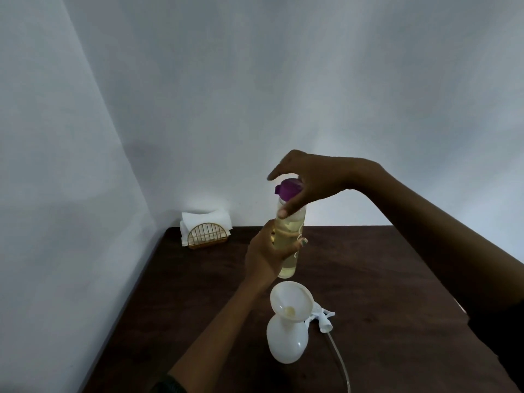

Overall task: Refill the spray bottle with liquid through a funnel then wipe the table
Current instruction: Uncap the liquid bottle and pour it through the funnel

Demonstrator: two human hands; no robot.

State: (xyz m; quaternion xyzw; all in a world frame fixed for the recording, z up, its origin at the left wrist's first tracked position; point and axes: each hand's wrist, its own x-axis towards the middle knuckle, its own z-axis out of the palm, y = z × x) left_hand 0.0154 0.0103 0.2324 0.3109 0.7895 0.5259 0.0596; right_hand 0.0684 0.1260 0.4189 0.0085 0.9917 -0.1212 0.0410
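A clear bottle of pale yellow liquid (290, 231) with a purple cap (289, 189) is held upright above the table. My left hand (266, 252) grips its body from the left. My right hand (307, 178) curls over the cap from the right, thumb on the bottle's neck. Below, near the front, stands the white spray bottle (286, 340) with a white funnel (290, 304) seated in its neck. The spray head (323, 319) with its thin dip tube (338, 361) lies on the table just right of the bottle.
The dark brown table (382, 279) sits in a corner of white walls. A gold wire holder with white napkins (204, 232) stands at the table's far left corner.
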